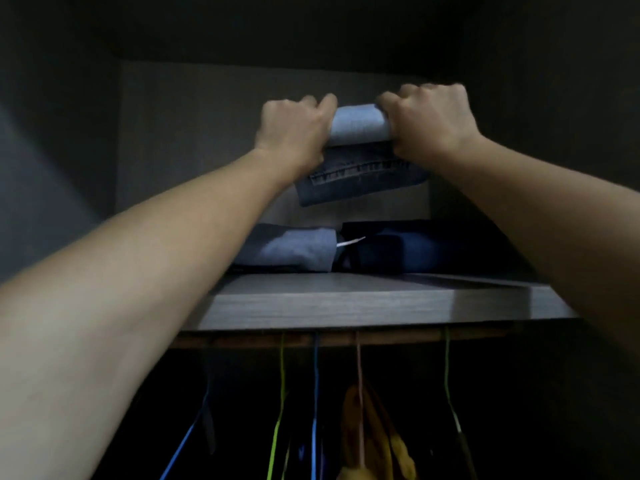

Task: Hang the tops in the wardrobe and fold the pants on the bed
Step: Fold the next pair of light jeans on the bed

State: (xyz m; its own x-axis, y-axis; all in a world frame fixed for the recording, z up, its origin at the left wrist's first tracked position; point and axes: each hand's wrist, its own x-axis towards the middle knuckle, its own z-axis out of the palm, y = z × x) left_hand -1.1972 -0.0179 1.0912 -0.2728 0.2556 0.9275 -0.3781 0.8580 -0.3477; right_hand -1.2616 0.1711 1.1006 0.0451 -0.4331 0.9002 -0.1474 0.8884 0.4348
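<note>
Grey wood-grain wardrobe shelf (346,303), viewed from slightly below its front edge. Lying directly on it are a folded light-blue denim garment (287,251) at left and a folded dark navy garment (415,252) at right, set side by side. A white tag (349,242) shows between them.

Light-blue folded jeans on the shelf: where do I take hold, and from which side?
Take the light-blue folded jeans by their rounded fold facing the opening, coming from the front over the shelf edge. The dark folded pants crowd their right side, likely blocking that approach.
</note>
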